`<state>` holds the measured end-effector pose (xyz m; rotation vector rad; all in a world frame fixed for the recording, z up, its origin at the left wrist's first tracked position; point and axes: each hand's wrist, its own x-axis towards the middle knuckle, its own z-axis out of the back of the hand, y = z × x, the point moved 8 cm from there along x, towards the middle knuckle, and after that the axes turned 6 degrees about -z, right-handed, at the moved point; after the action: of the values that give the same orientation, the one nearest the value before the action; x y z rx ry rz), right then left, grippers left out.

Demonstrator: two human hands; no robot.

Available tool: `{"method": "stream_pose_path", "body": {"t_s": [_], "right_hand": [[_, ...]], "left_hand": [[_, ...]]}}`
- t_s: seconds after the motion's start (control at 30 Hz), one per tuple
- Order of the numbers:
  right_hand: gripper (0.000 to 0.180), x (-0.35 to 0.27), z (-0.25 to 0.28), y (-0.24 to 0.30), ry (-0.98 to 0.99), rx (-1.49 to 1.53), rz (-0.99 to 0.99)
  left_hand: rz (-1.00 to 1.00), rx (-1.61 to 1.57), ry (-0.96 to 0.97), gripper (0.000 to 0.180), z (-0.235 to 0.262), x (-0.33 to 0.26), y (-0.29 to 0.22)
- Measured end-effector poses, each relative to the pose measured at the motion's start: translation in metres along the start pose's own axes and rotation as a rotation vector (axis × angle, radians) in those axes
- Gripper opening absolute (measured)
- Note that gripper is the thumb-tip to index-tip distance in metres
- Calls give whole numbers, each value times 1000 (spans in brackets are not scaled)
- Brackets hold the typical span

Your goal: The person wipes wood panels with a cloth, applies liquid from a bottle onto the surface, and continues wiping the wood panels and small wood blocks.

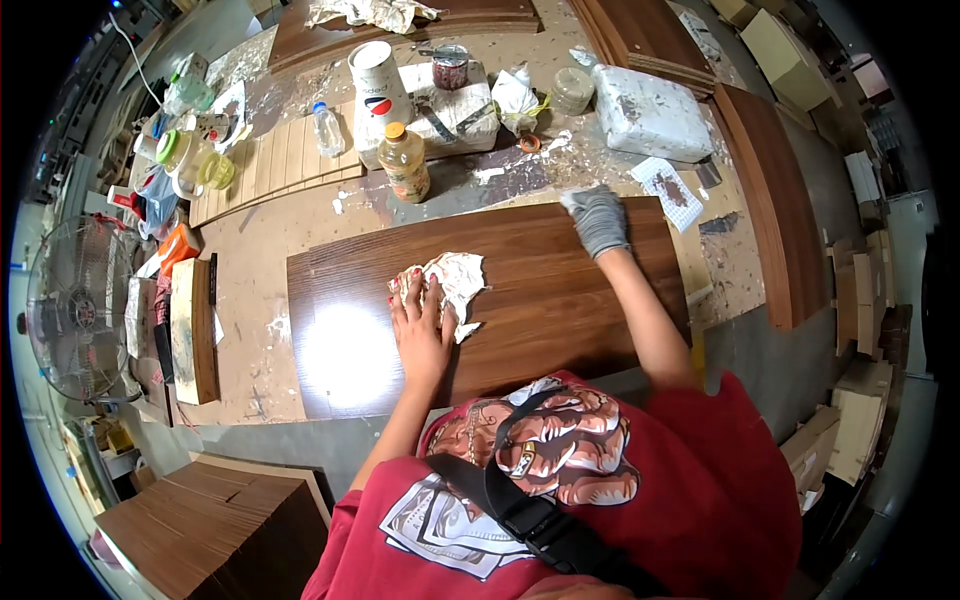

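Note:
A long dark-brown wood-grain board (540, 290) lies flat on the worktable in front of me. My left hand (422, 335) is bare, its fingers spread and pressed down on a crumpled cream cloth (460, 280) with reddish-brown marks. The cloth bunches under the fingers and spreads out to their right on the board. My right hand (600, 222), in a grey knitted glove with pale fingertips, rests at the board's far edge toward the right. Its fingers stretch out to the upper left, and nothing shows in them.
Beyond the board stand a yellow-capped bottle (404, 165), a white tub (378, 80), a stained can (450, 68) and a paint-spotted white block (652, 112). Brown panels (770, 200) are stacked at right. A fan (82, 308) stands left, and a brown stack (215, 520) at lower left.

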<state>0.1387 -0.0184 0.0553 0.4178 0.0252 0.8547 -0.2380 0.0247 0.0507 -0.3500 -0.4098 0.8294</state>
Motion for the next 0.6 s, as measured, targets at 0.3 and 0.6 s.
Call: {"method": "stream_pose_path", "body": {"t_s": [0.3,0.6], "right_hand": [[20,-9,-24,27,-88,117,-234],[28,51,36,-181,66,-359,-366]], "left_hand": [[-26,-23,5,52,-2,0,-2],[-19,-16,-5,51,2,0,-7]]}}
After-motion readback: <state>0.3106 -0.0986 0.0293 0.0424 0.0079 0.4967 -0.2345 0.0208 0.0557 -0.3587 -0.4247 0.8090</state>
